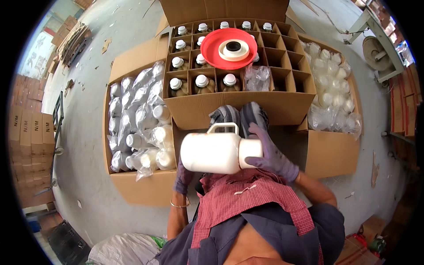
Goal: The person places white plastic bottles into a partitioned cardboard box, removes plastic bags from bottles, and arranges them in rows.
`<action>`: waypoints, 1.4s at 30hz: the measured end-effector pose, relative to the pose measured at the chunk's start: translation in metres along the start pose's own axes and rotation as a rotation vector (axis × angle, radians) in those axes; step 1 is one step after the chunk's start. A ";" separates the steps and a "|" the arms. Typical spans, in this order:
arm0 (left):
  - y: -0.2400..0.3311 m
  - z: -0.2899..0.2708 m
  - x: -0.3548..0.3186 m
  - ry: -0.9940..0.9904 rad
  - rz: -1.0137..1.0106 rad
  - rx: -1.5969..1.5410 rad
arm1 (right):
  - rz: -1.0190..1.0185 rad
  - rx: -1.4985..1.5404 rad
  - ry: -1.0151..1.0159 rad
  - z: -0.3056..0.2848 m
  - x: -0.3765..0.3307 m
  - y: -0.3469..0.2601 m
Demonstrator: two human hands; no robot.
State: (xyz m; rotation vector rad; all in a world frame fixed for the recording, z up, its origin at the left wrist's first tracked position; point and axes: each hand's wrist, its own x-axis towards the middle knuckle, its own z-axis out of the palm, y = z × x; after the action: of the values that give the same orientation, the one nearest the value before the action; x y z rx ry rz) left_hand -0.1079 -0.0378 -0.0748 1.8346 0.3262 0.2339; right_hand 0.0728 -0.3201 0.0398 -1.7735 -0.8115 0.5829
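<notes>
Right grip clamps the central white jug's neck end; left grip, half-hidden, I can't judge. Twelve o'clock, a red dish obscures bottles; bagged containers flank at ten, two.

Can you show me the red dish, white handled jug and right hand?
Red dish (210, 49), head view: bare left part.
White handled jug (211, 153), head view: its body.
Right hand (274, 159), head view: back of the glove.

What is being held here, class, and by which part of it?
A white handled jug: the right hand grips its lid; the left hand is at the opposite end, its grip mostly hidden.
</notes>
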 end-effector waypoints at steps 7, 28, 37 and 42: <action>-0.039 -0.038 0.020 -0.011 0.189 0.296 | -0.937 -1.041 -0.063 -0.004 0.037 -0.012; 0.001 -0.018 0.040 0.005 0.083 0.048 | -0.653 -0.038 -0.320 0.004 0.133 -0.023; 0.103 0.001 0.095 -0.115 0.268 -0.001 | -0.653 -0.047 -0.201 -0.001 0.145 -0.089; 0.035 0.030 0.059 0.055 0.287 -0.085 | -0.600 -0.099 0.019 -0.008 0.134 -0.118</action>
State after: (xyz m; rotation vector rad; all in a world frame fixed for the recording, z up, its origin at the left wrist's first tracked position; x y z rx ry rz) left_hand -0.0391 -0.0538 -0.0502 1.7893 0.0878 0.4902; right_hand 0.1369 -0.1981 0.1529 -1.5093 -1.3062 0.1281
